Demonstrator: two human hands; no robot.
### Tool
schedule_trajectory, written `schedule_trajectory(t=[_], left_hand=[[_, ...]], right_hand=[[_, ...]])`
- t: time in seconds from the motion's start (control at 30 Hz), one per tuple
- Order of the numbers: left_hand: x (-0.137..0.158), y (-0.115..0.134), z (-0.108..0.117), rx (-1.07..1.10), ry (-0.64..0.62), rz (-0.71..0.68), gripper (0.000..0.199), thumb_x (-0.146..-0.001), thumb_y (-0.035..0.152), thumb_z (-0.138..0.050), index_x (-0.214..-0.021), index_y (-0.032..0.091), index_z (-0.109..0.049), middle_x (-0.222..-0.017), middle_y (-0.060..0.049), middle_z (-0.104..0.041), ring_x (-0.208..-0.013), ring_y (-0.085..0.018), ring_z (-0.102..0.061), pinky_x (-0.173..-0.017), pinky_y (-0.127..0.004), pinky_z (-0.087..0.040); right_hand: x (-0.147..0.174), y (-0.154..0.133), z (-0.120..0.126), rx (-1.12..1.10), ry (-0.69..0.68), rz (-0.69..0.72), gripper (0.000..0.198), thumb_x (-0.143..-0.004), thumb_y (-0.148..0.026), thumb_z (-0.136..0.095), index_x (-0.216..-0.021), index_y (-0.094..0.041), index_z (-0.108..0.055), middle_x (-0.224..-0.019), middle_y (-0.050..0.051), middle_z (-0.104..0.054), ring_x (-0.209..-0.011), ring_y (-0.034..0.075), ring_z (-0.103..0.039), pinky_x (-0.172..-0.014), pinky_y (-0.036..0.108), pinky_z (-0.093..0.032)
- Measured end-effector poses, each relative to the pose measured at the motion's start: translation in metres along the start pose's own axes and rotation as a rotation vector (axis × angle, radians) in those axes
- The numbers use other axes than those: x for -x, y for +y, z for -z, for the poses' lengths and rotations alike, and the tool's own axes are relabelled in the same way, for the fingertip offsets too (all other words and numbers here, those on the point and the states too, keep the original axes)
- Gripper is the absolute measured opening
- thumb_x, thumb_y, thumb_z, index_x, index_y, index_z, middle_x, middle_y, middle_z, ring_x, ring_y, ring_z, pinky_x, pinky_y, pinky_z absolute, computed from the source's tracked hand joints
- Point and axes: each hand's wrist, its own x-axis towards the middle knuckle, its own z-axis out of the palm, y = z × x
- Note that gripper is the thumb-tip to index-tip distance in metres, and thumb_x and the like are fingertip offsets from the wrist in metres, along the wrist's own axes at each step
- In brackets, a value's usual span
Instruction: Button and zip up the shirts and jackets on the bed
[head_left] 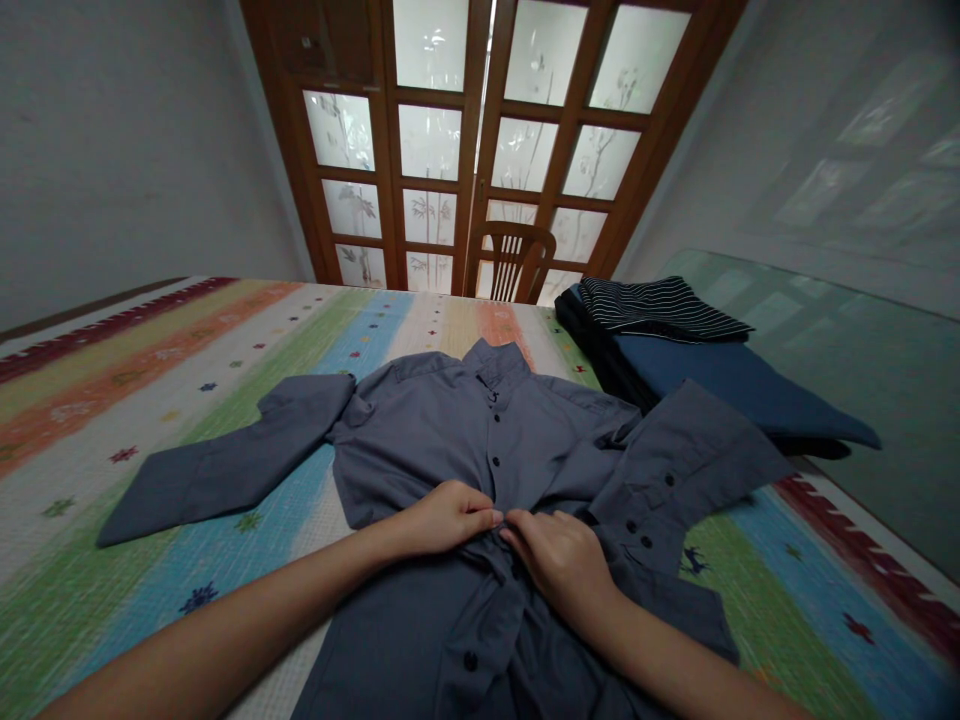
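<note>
So we've got the grey shirt (480,450) lying face up on the striped cloth (187,370), collar pointing away from us, hem toward us; its long axis runs straight out from our body, and the button placket follows that same line down the middle. Both our hands sit right on that placket around mid-chest; left hand (444,517) comes in from the left, right hand (559,560) from the right, fingertips meeting nose to nose over the fabric. Neither hand is really nearer, they're both touching it; the shirt is directly under the fingers, not off to any side. Left fingers look pinched together on a fold of the placket; right fingers are curled and pressed down on the cloth beside them, though we can't tell if they actually grip anything. Left sleeve (225,465) sprawls way out flat; right sleeve (682,470) is folded across near a stack of folded clothes (697,360).
</note>
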Motion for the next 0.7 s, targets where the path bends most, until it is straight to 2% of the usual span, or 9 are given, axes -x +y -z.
schedule_trajectory(t=[0.3,0.7], left_hand=[[0.0001,-0.0009,0.0018,0.006,-0.055,-0.047,0.038,-0.073,0.039,-0.038,-0.045,0.017,-0.027,-0.045,0.007,-0.022,-0.041,-0.004,-0.02,-0.038,-0.019,-0.014],[-0.0016,-0.001,0.0039,0.06,-0.094,-0.033,0.034,-0.072,0.033,-0.042,-0.045,0.016,-0.03,-0.045,0.007,-0.023,-0.042,-0.004,-0.02,-0.039,-0.019,-0.016]], right_hand=[[-0.0008,-0.0049,0.0027,0.069,0.066,0.075,0.037,-0.089,-0.021,-0.026,-0.068,-0.015,-0.056,-0.044,-0.001,-0.051,-0.042,0.012,-0.043,-0.048,0.027,-0.02],[-0.0006,-0.0102,0.0044,0.09,0.117,0.115,0.032,-0.088,-0.016,-0.03,-0.071,-0.012,-0.058,-0.044,0.0,-0.05,-0.042,0.011,-0.04,-0.047,0.028,-0.02]])
